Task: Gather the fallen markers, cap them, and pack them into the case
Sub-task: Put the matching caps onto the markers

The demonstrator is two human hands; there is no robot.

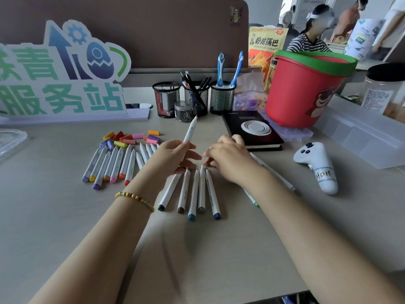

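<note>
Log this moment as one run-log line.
left hand: holds white marker | right hand: on table, grip unclear | loose caps: piled

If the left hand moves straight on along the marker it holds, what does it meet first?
The left hand holds a white marker pointing up and away. Along that line, the small clear jar of clips probably comes first, though the marker may pass above it; depth is unclear.

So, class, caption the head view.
Left hand raises a white marker; right hand reaches among white markers.

Caps [131, 138] behind markers [114, 165] (notebook [252, 128] perhaps rightward).
</note>
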